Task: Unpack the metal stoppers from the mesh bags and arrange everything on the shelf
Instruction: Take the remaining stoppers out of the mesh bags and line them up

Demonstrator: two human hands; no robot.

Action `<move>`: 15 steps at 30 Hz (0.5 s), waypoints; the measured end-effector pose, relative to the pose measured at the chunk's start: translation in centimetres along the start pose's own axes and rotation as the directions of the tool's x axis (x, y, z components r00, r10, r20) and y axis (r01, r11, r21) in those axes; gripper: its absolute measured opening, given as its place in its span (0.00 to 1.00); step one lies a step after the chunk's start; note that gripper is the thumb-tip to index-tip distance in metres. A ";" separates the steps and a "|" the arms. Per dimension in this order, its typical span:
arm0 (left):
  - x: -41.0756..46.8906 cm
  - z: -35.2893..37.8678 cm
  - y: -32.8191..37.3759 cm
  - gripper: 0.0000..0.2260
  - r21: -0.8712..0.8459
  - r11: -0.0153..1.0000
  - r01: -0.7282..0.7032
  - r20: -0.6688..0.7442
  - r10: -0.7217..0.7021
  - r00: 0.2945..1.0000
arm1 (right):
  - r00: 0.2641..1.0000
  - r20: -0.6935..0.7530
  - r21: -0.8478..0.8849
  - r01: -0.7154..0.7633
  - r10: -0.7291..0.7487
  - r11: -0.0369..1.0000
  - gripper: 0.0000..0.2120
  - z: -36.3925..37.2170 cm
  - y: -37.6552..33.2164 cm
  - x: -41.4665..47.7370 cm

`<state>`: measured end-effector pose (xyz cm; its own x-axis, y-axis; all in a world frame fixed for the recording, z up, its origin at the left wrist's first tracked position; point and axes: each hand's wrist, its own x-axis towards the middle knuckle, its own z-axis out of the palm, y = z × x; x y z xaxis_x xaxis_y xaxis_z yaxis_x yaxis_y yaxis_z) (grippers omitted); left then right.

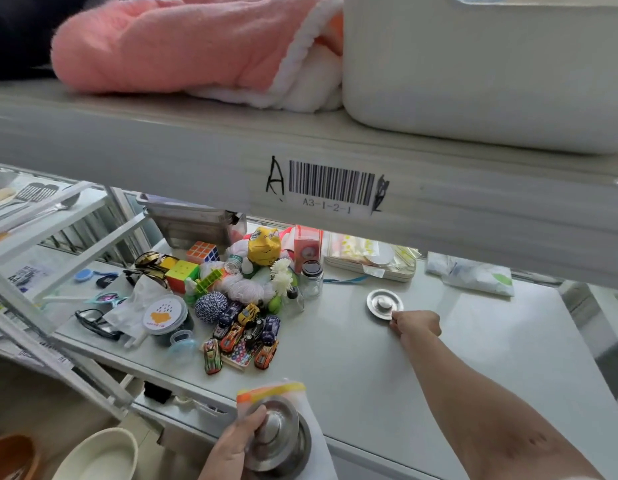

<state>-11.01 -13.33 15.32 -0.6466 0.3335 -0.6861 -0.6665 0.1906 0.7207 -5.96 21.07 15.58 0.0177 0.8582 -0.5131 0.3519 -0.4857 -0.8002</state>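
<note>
Two metal stoppers, one set on the shelf, one in hand.

The right hand [416, 326] pinches the rim of a stopper [384, 304] lying flat on the shelf [473, 341]. The left hand [231, 448], cut off at the frame's bottom edge, grips a second stopper [279, 436] against a white mesh bag [283, 389]; how far the bag wraps it is unclear.

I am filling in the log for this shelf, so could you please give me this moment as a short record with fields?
Setting: white shelf under a barcode label
Right hand: fingers at the edge of a metal stopper lying flat on the shelf
Left hand: holds a second stopper, with a white mesh bag against it
Clutter: toy cars, puzzle cubes and glasses lie left of the placed stopper
Still packed: cannot tell
</note>
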 end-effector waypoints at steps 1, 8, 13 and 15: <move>-0.2 0.2 0.3 0.03 -0.001 1.000 0.012 -0.007 -0.012 1.000 | 1.000 -0.001 -0.003 -0.002 0.002 1.000 0.07 0.1 0.0 0.1; -0.6 0.6 0.0 0.09 0.023 0.994 -0.103 0.117 0.099 0.988 | 0.999 -0.009 0.015 0.046 -0.046 0.999 0.02 -1.0 0.5 -3.5; -2.2 1.7 -0.3 0.10 -0.032 0.993 -0.112 0.250 0.117 0.961 | 0.704 0.642 0.077 0.338 -0.306 0.938 0.06 -4.9 4.7 -14.4; -2.9 2.6 -0.4 0.10 -0.061 0.995 -0.081 0.264 0.094 0.960 | 0.580 0.756 -0.029 0.495 -0.305 0.868 0.07 -6.7 6.6 -18.0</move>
<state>-7.91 -11.93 17.26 -0.5855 0.5820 -0.5643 -0.6331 0.1064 0.7667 2.30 3.51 21.60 -0.8043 0.5200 -0.2877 0.3416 0.0085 -0.9398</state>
